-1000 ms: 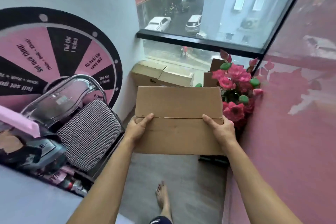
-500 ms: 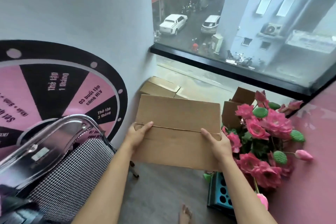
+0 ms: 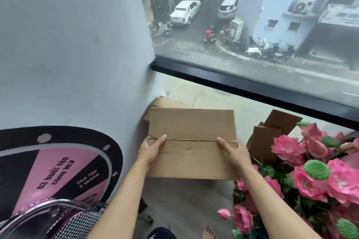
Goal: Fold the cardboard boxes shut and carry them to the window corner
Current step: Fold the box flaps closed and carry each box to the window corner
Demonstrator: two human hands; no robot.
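Closed box point(image 3: 191, 141) held mid-frame, just short of the window corner.

Best lowered level onto the boxes point(image 3: 167, 104) already lying by the wall above it in the frame, flaps kept pinned until seated, clear of the flowers point(image 3: 310, 161) at lower right and the open box point(image 3: 272, 134) beside them. Left hand point(image 3: 150, 150) clamped on the left end, thumb flat along the top seam; right hand point(image 3: 235, 151) clamped on the right end the same way, remaining fingers out of sight below. Both forearms stretched forward from the bottom edge, wrists near straight, hands well apart.
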